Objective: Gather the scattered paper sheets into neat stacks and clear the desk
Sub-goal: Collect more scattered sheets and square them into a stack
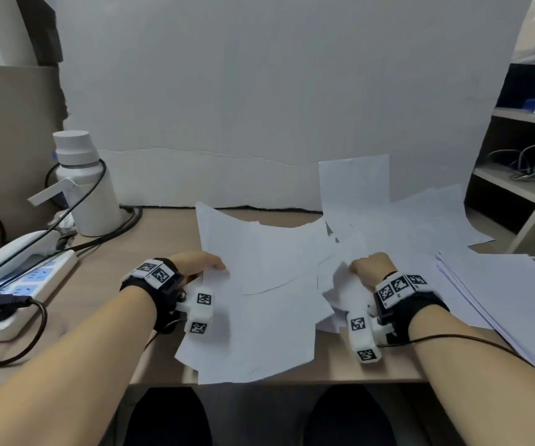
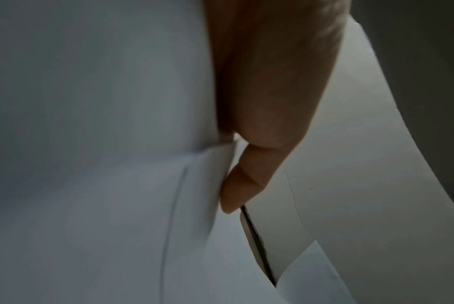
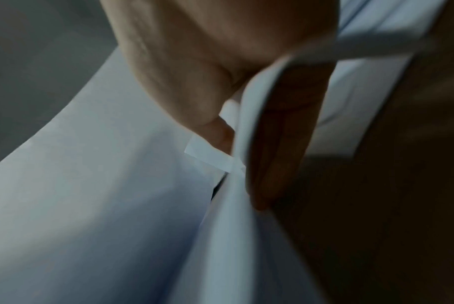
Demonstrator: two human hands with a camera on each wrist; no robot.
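Our left hand (image 1: 200, 263) pinches the paper pile (image 1: 269, 284) at its left edge | our right hand (image 1: 371, 267) grips the pile's right edge | neat stack (image 1: 504, 294) right of pile on desk (image 1: 124, 268)

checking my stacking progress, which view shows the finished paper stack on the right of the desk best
The head view: the neat stack lies whole at the desk's right edge, beside the right hand. The left wrist view shows only loose sheets near its hand; the right wrist view is too blurred to tell the stack.

The thin white paper sheets (image 1: 269, 284) look smooth and matt. The light brown counter (image 1: 124, 262) shows a smooth wood-like finish. The white bottle (image 1: 89, 188) seems matt plastic; the black wrist straps (image 1: 163, 294) look like cloth.
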